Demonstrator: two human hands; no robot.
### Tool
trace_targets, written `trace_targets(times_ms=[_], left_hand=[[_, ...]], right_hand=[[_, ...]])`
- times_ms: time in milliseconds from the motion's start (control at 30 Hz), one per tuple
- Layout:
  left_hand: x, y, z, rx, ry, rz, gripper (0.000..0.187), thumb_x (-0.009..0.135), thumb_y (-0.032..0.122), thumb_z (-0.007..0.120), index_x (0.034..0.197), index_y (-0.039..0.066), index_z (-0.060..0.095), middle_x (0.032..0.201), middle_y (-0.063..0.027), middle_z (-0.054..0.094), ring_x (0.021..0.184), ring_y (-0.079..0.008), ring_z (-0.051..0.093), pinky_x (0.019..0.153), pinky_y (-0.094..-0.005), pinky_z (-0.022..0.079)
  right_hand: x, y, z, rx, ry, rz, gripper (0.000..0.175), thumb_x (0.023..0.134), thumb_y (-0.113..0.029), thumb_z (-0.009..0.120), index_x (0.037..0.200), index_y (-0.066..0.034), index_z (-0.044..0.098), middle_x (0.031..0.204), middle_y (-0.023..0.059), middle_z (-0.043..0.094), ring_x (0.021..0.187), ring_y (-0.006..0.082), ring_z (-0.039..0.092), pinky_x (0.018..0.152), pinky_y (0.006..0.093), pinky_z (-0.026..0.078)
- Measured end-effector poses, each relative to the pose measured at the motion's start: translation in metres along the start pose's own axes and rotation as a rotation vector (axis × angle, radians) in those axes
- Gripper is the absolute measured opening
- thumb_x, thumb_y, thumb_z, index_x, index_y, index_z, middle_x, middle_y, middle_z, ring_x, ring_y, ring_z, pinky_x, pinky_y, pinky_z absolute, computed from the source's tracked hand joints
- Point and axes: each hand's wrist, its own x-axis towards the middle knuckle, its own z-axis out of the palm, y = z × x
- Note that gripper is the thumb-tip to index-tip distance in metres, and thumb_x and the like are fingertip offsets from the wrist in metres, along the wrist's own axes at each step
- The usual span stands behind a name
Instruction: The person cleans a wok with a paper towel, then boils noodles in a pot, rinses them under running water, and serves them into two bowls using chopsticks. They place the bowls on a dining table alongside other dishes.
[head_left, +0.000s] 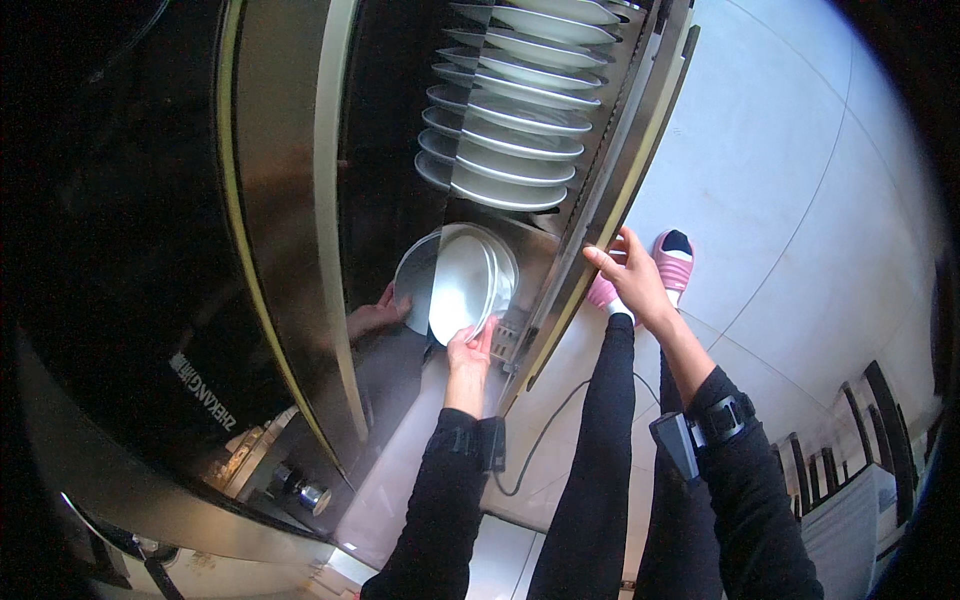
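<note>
My left hand (469, 364) grips the near rim of a few white dishes (463, 289) lying one against another at the near end of a pulled-out metal drawer (534, 238). Its fingers are partly hidden by the rims. With thumb and fingers, my right hand (634, 277) holds the top edge of the drawer front (630, 172). Farther along the drawer, a row of white plates (517, 157) stands on edge, tilted and evenly spaced. The glossy dark cabinet face (390, 172) beside them mirrors the dishes and my left hand.
Pale floor tiles (772, 187) lie beyond the drawer front, where my feet stand in pink slippers (673, 262). A thin dark cable (536, 450) hangs by my left forearm. A round metal knob (311, 499) is at lower left. Dark slatted furniture (847, 450) stands at right.
</note>
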Motion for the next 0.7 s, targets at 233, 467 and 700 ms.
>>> trace_targets(times_ms=[233, 467, 700], left_hand=[[-0.085, 0.031, -0.028, 0.007, 0.023, -0.288, 0.04, 0.091, 0.012, 0.033, 0.119, -0.017, 0.039, 0.116, -0.0368, 0.046, 0.096, -0.0328, 0.059, 0.074, -0.0295, 0.057], [-0.203, 0.031, -0.068, 0.276, -0.028, -0.212, 0.035, 0.086, 0.004, 0.039, 0.116, -0.014, 0.041, 0.112, -0.0312, 0.051, 0.092, -0.0332, 0.061, 0.075, -0.0292, 0.057], [-0.337, 0.017, -0.101, 0.792, -0.158, 0.069, 0.039, 0.081, 0.011, 0.057, 0.113, -0.01, 0.05, 0.101, -0.017, 0.061, 0.086, -0.0257, 0.063, 0.071, -0.0322, 0.054]], right_hand=[[-0.016, 0.008, 0.006, -0.011, 0.029, 0.215, 0.067, 0.081, -0.04, 0.063, 0.125, 0.0053, 0.04, 0.106, 0.0193, 0.061, 0.095, 0.0242, 0.06, 0.079, 0.0325, 0.047], [-0.094, -0.022, 0.007, 0.019, -0.291, 0.327, 0.083, 0.078, -0.046, 0.065, 0.134, 0.0014, 0.028, 0.119, 0.0224, 0.051, 0.1, 0.0257, 0.057, 0.071, 0.032, 0.051], [-0.179, -0.109, 0.016, -0.132, -0.716, 0.459, 0.099, 0.069, -0.065, 0.062, 0.137, -0.0033, 0.025, 0.124, 0.0298, 0.042, 0.111, 0.0407, 0.049, 0.083, 0.0473, 0.049]])
